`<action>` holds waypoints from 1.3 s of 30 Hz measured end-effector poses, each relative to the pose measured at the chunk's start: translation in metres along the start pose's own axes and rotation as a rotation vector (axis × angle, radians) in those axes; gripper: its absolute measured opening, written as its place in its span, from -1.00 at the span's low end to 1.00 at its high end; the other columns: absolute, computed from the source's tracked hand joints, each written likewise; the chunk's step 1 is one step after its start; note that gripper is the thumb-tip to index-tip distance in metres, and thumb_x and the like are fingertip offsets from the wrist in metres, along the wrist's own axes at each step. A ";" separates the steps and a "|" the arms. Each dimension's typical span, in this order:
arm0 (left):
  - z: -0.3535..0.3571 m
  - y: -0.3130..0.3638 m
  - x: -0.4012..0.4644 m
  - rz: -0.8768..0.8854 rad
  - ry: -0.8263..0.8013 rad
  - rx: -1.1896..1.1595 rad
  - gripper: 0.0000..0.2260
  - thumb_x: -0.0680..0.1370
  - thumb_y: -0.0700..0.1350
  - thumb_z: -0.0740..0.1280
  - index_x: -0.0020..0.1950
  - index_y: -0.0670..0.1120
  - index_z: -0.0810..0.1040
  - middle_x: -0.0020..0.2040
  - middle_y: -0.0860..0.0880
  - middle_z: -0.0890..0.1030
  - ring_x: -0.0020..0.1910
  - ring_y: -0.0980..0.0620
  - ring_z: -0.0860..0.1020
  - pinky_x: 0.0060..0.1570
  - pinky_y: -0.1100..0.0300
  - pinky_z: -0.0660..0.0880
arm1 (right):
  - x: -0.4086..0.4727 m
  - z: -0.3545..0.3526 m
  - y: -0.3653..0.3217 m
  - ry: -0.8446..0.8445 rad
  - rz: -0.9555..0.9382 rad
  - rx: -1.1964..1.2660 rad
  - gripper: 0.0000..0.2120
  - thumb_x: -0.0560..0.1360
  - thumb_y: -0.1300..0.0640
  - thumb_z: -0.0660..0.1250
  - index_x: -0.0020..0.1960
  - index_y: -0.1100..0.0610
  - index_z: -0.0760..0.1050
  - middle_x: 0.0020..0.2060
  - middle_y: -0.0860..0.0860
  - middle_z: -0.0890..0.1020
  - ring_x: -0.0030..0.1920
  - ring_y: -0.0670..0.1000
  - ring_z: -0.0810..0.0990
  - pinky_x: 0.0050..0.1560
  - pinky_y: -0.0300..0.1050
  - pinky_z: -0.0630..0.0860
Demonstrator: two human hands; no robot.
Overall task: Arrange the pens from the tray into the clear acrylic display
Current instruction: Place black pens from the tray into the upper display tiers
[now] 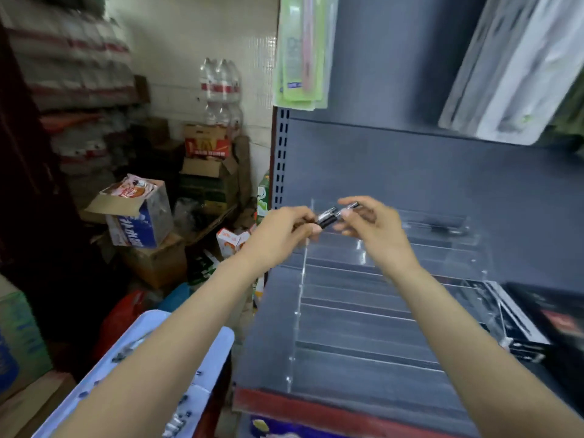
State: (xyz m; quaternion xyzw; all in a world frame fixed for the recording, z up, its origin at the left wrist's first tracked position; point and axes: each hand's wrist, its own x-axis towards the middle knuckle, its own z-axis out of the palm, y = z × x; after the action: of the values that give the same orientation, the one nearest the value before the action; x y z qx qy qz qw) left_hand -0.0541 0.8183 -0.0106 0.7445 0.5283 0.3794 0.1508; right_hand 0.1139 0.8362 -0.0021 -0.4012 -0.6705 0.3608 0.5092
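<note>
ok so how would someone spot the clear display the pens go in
Find the grey metal shelf on the right. The clear acrylic display sits on it, under both hands. Unlike the black box beside it, it is see-through, with stepped rows.

Open room lies above the acrylic display point(363, 311), bounded by the shelf's back panel point(410, 172) and a black box point(550, 317) on the right.

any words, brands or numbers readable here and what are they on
Nothing can be read for certain.
Red and yellow cardboard box: yellow logo and white lettering, too blurred.
Blue and white carton: large white characters, blurred, unreadable.
Green hanging packet: small blue label, too small.
Clear plastic bottles: red labels, print illegible.
Black box right of the clear acrylic display: red patch, blurred.
</note>
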 end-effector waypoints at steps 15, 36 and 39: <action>0.058 0.059 0.068 0.055 0.158 0.383 -0.78 0.64 -0.07 0.14 0.03 -0.13 0.54 -0.11 -0.09 0.50 -0.08 -0.15 0.50 -0.13 0.05 0.45 | 0.013 -0.143 0.033 0.255 0.056 0.011 -0.82 0.46 0.40 0.34 -0.16 0.15 0.58 -0.27 0.03 0.66 -0.30 -0.17 0.65 -0.18 -0.40 0.54; 0.107 0.062 0.107 0.187 -0.028 0.275 -0.76 0.61 -0.19 0.17 0.22 -0.14 0.54 -0.01 -0.11 0.50 0.01 -0.11 0.49 0.09 0.08 0.41 | 0.048 -0.214 0.065 -0.189 0.012 -1.056 -0.71 0.52 0.35 0.19 0.08 0.14 0.63 0.04 0.09 0.63 0.02 0.08 0.59 -0.01 -0.35 0.34; 0.115 0.066 0.110 0.189 -0.033 0.264 -0.76 0.61 -0.19 0.17 0.22 -0.14 0.55 0.00 -0.11 0.51 0.02 -0.10 0.49 0.10 0.08 0.40 | 0.048 -0.217 0.066 -0.228 0.028 -1.100 -0.74 0.54 0.24 0.19 0.10 0.06 0.60 -0.01 0.06 0.62 0.00 0.11 0.59 0.12 -0.05 0.51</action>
State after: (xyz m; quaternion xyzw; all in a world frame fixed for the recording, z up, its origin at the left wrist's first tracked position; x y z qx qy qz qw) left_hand 0.0907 0.9110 -0.0012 0.8102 0.4986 0.3071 0.0241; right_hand 0.3282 0.9235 0.0060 -0.5751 -0.8052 0.0057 0.1445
